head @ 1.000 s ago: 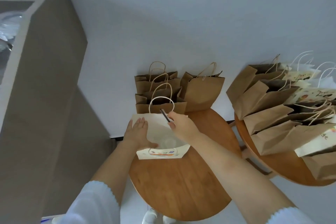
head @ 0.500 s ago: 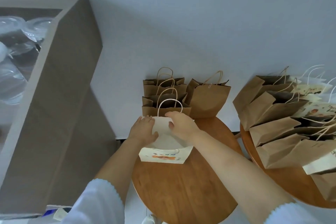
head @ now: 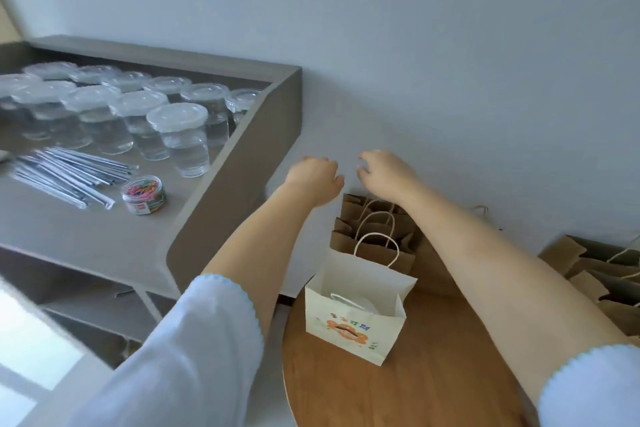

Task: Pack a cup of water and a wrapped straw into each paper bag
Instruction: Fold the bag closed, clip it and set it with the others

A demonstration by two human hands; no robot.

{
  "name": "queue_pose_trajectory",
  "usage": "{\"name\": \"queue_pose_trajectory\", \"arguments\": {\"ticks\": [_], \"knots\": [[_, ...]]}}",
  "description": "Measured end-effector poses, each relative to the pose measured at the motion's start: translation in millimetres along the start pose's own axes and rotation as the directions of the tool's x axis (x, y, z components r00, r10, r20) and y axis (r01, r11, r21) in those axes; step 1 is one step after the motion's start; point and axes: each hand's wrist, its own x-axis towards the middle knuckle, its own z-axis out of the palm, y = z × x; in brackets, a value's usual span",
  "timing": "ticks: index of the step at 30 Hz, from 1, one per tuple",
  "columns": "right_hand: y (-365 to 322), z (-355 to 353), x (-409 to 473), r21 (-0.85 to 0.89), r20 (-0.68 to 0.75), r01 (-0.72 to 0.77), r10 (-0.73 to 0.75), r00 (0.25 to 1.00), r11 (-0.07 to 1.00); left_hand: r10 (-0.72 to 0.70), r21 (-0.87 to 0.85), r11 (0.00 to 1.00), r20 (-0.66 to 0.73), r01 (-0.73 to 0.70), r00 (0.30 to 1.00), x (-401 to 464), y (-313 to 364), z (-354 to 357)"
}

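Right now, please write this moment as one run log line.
left hand: open, empty | right hand: open, empty | white bag: upright on round table, cup lid visible inside

**Both hands up, bag sitting open**

Left hand (head: 313,177) and right hand (head: 388,172) hover empty, fingers loosely curled, above the white paper bag (head: 356,315) on the round worktop (head: 433,374). Lidded cups of water (head: 178,135) and wrapped straws (head: 69,172) sit on the grey shelf (head: 221,184).

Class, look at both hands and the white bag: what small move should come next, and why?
Probably the left hand reaches to the nearest lidded cup on the grey shelf: both hands are empty, and the white bag already shows a cup lid inside.
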Motion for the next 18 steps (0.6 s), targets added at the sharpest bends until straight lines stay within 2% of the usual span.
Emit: {"name": "queue_pose_trajectory", "arguments": {"ticks": [7, 14, 18], "knots": [[-84, -43, 21, -0.014, -0.102, 0.221, -0.221, 0.97, 0.975, -0.15, 0.006, 0.988, -0.184, 0.154, 0.971, -36, -45, -71], [-192, -22, 25, 0.029, -0.067, 0.397, -0.394, 0.917, 0.917, -0.341, -0.004, 0.937, -0.21, 0.348, 0.916, -97, -134, -86], [-250, -3, 23, 0.041, -0.025, 0.407, -0.406, 0.914, 0.913, -0.399, -0.001, 0.913, -0.2, 0.407, 0.895, -126, -190, -85]]}}
